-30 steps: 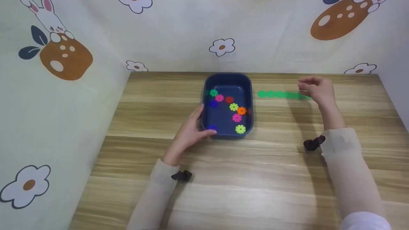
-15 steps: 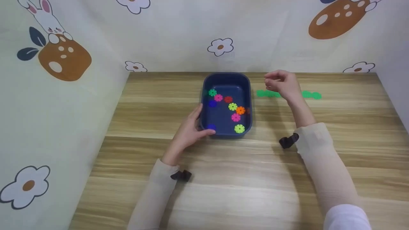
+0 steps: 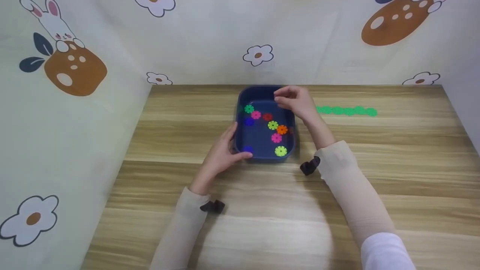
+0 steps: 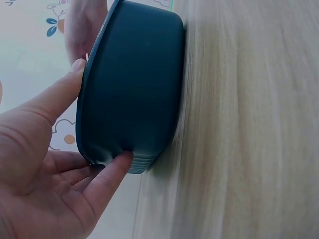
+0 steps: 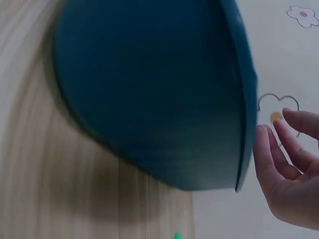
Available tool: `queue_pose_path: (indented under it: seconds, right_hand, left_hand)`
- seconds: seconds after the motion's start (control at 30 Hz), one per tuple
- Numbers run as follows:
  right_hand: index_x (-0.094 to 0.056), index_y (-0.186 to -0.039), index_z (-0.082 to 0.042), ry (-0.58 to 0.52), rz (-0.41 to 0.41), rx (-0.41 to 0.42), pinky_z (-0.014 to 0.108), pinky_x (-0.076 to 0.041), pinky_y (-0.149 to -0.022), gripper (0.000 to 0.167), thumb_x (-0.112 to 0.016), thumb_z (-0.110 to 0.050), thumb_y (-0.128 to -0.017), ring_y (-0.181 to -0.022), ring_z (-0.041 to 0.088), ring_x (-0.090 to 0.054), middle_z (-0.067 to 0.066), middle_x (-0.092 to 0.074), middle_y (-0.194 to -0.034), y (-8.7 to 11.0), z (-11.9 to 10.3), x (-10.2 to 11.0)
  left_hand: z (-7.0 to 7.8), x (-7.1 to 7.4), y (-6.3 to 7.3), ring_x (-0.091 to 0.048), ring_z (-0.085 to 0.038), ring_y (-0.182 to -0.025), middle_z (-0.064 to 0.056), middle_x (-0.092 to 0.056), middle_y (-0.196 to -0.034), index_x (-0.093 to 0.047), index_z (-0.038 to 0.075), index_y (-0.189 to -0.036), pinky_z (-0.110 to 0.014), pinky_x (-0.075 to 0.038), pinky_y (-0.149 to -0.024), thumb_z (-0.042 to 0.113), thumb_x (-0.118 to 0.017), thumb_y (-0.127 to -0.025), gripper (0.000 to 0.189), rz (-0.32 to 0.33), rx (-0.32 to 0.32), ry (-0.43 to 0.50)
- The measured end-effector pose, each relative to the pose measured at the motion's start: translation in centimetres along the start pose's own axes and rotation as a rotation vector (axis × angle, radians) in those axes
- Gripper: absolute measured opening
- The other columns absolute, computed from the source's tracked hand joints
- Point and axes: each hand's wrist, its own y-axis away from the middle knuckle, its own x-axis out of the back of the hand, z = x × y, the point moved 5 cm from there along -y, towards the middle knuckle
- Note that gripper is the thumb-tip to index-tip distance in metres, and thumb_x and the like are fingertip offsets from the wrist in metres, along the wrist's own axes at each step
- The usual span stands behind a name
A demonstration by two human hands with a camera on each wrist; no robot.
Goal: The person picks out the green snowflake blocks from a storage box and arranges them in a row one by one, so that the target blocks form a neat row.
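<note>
A dark blue plastic bin (image 3: 266, 157) stands on the wooden table with several small, notched snowflake discs inside, among them a red one (image 3: 267, 117), an orange one (image 3: 282, 129) and a yellow one (image 3: 281, 151). My left hand (image 3: 220, 154) grips the bin's near left corner, the thumb at the rim and the fingers against the outer side. Over the bin's far right rim hovers my right hand (image 3: 298, 103), its fingers loosely bent. In the right wrist view nothing shows between those fingertips (image 5: 286, 113). A row of green snowflake discs (image 3: 348, 110) lies right of the bin, its left end hidden behind the right hand.
A cream cloth wall (image 3: 202, 45) printed with flowers and rabbits rises behind the table and along its left side. Wooden tabletop (image 3: 172, 142) stretches left of the bin and in front of it. Each wrist wears a small black camera (image 3: 309, 165).
My right hand has moved left, from above the right part of the green row to above the bin's far right rim. The left hand and the bin stay in place.
</note>
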Motion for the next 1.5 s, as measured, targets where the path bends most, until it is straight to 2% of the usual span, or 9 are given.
queue_pose_path:
  seconds: [0.13, 0.27, 0.5, 0.63, 0.7, 0.9, 1.1, 1.27, 1.5]
  right_hand:
    - [-0.066, -0.121, 0.001, -0.009, -0.012, -0.031, 0.026, -0.058, -0.092, 0.031, -0.069, -0.015, -0.094, -0.105, 0.022, -0.067, 0.008, -0.068, -0.113, -0.7, 0.3, -2.0]
    - [-0.063, -0.127, 0.0, -0.003, -0.031, -0.059, 0.032, -0.054, -0.101, 0.037, -0.067, -0.016, -0.095, -0.113, 0.024, -0.064, 0.016, -0.064, -0.129, -1.5, 0.8, -3.8]
    - [-0.048, -0.143, -0.002, 0.056, -0.099, -0.147, 0.038, -0.043, -0.114, 0.053, -0.062, -0.026, -0.098, -0.133, 0.026, -0.051, 0.015, -0.051, -0.147, -2.6, 2.6, -6.0]
    - [-0.042, -0.148, -0.005, -0.005, -0.1, -0.249, 0.037, -0.039, -0.117, 0.057, -0.06, -0.03, -0.099, -0.132, 0.024, -0.048, 0.013, -0.046, -0.152, -3.0, 3.7, -6.1]
    - [-0.04, -0.15, -0.006, -0.025, -0.119, -0.273, 0.037, -0.038, -0.118, 0.059, -0.059, -0.031, -0.1, -0.134, 0.024, -0.046, 0.013, -0.043, -0.154, -3.2, 3.9, -6.3]
    - [-0.033, -0.154, -0.005, 0.095, -0.261, -0.223, 0.04, -0.031, -0.123, 0.058, -0.052, -0.027, -0.103, -0.146, 0.025, -0.037, 0.013, -0.036, -0.16, -3.3, 3.9, -7.7]
    - [-0.039, -0.152, -0.009, 0.222, -0.364, -0.177, 0.042, -0.032, -0.123, 0.055, -0.053, -0.027, -0.102, -0.146, 0.025, -0.038, 0.011, -0.04, -0.159, -2.9, 4.1, -8.5]
    - [-0.044, -0.148, -0.006, 0.181, -0.409, -0.134, 0.04, -0.04, -0.118, 0.055, -0.061, -0.021, -0.098, -0.14, 0.026, -0.047, 0.014, -0.046, -0.154, -2.6, 4.0, -9.1]
    - [-0.053, -0.14, 0.001, 0.109, -0.413, -0.078, 0.038, -0.048, -0.11, 0.048, -0.065, -0.008, -0.095, -0.132, 0.028, -0.056, 0.02, -0.057, -0.143, -2.8, 4.1, -9.4]
  left_hand:
    - [-0.1, 0.1, 0.0, -0.033, -0.032, -0.15, -0.014, -0.024, -0.166, -0.022, 0.012, -0.16, -0.045, -0.03, -0.123, 0.032, -0.085, -0.08, 0.103, 0.005, -0.005, -0.003]
    - [0.1, 0.2, 0.1, -0.029, -0.032, -0.151, -0.014, -0.024, -0.166, -0.023, 0.012, -0.159, -0.046, -0.027, -0.124, 0.034, -0.084, -0.08, 0.103, 0.006, -0.01, -0.019]
    - [0.3, 0.1, 0.2, -0.027, -0.029, -0.152, -0.014, -0.023, -0.166, -0.023, 0.011, -0.159, -0.044, -0.026, -0.125, 0.036, -0.084, -0.079, 0.104, 0.004, -0.026, -0.045]
    - [0.4, -0.1, 0.2, -0.025, -0.03, -0.153, -0.013, -0.021, -0.166, -0.021, 0.012, -0.16, -0.045, -0.025, -0.125, 0.038, -0.083, -0.081, 0.103, -0.006, -0.025, -0.048]
    - [0.4, 0.0, 0.2, -0.026, -0.03, -0.153, -0.013, -0.022, -0.166, -0.022, 0.012, -0.159, -0.045, -0.025, -0.125, 0.037, -0.083, -0.08, 0.103, 0.004, -0.025, -0.051]
    - [0.2, 0.3, 0.1, -0.026, -0.03, -0.153, -0.013, -0.021, -0.166, -0.022, 0.011, -0.159, -0.045, -0.025, -0.125, 0.04, -0.083, -0.08, 0.104, 0.004, -0.025, -0.073]
    - [0.0, 0.2, 0.1, -0.026, -0.03, -0.152, -0.014, -0.022, -0.166, -0.023, 0.01, -0.159, -0.045, -0.026, -0.125, 0.037, -0.083, -0.08, 0.103, 0.003, -0.023, -0.043]
    - [0.0, 0.2, 0.1, -0.027, -0.03, -0.152, -0.014, -0.022, -0.166, -0.024, 0.01, -0.159, -0.045, -0.026, -0.125, 0.037, -0.083, -0.08, 0.102, 0.005, -0.029, -0.038]
    - [0.0, 0.2, 0.1, -0.027, -0.03, -0.152, -0.013, -0.022, -0.166, -0.023, 0.011, -0.159, -0.045, -0.026, -0.125, 0.038, -0.083, -0.08, 0.103, -0.007, -0.024, -0.041]
